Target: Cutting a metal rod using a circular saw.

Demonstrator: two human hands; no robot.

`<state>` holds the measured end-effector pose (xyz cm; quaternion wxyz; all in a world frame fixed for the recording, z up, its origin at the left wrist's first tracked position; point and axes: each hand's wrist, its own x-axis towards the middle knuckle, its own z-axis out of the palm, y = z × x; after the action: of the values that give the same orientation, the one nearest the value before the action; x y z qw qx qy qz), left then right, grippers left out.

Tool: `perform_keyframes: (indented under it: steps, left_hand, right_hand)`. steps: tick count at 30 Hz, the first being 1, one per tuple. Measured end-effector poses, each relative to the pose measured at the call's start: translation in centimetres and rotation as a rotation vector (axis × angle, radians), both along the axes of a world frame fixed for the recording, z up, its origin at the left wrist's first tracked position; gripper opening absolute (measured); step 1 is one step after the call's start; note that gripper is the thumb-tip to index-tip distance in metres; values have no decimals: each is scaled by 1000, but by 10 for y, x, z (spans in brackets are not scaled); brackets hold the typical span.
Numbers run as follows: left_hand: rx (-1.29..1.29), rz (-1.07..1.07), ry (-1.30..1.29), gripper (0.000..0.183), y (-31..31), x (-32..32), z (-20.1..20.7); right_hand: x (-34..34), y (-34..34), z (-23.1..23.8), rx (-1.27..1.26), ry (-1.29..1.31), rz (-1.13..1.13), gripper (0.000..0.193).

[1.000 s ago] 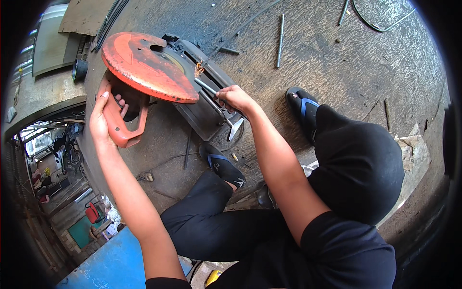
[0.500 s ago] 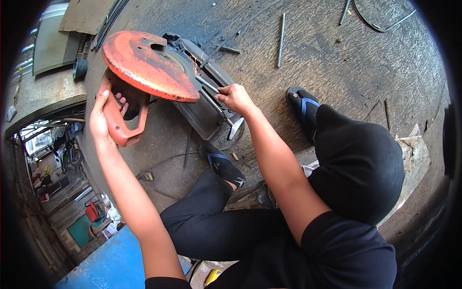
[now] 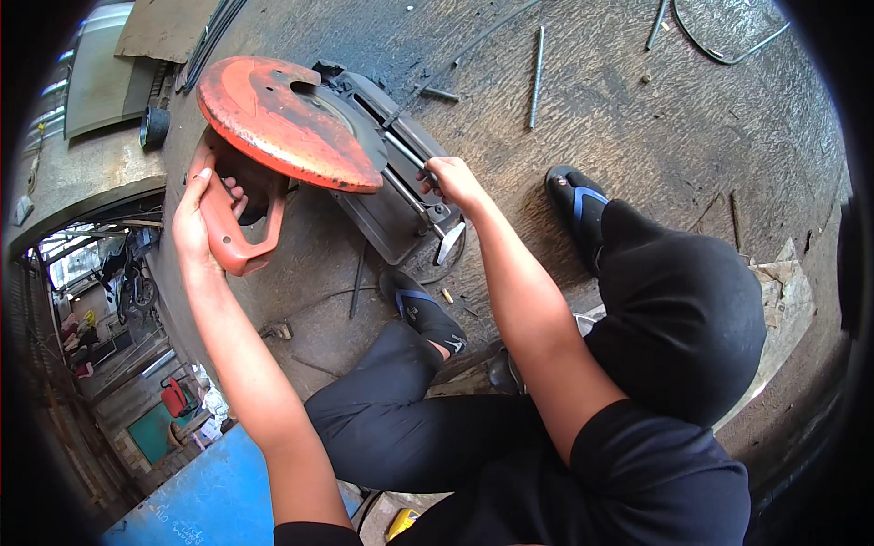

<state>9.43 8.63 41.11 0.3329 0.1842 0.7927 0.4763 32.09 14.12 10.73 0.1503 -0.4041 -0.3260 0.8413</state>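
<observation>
A cut-off saw (image 3: 289, 127) with a scuffed orange blade guard stands on the floor ahead of me, left of centre. My left hand (image 3: 196, 214) is closed around its orange D-shaped handle (image 3: 228, 232). Part of the grey cutting disc (image 3: 362, 136) shows below the guard's edge. With fingers closed, my right hand (image 3: 450, 184) grips a thin metal rod (image 3: 407, 150) lying along the saw's dark base. Below that hand sits the vise's screw and its pale crank handle (image 3: 449, 244). The guard hides part of the disc and base.
Loose metal rods (image 3: 536, 77) and a curved black cable (image 3: 719, 56) lie on the worn floor. My sandalled feet (image 3: 578, 205) are close to the saw's base. A blue panel (image 3: 232, 491) is at lower left, and flat sheets (image 3: 107, 82) stand at upper left.
Sparks at the disc are gone. My right hand stays on the rod, its fingers now curled lower around it, and the rod sits closer along the base. My left hand keeps the handle.
</observation>
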Motion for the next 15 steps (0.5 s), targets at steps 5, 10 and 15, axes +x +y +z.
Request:
perform_keyframes:
  steps: [5, 10, 15]
  left_hand:
    - [13, 4, 15, 47, 3, 5, 2]
    - [20, 6, 7, 47, 2, 2, 0]
    - [17, 16, 10, 47, 2, 2, 0]
  right_hand:
    - [6, 8, 15, -10, 103, 9, 24]
    - [3, 6, 1, 89, 40, 128, 22]
    - [1, -3, -2, 147, 2, 122, 23]
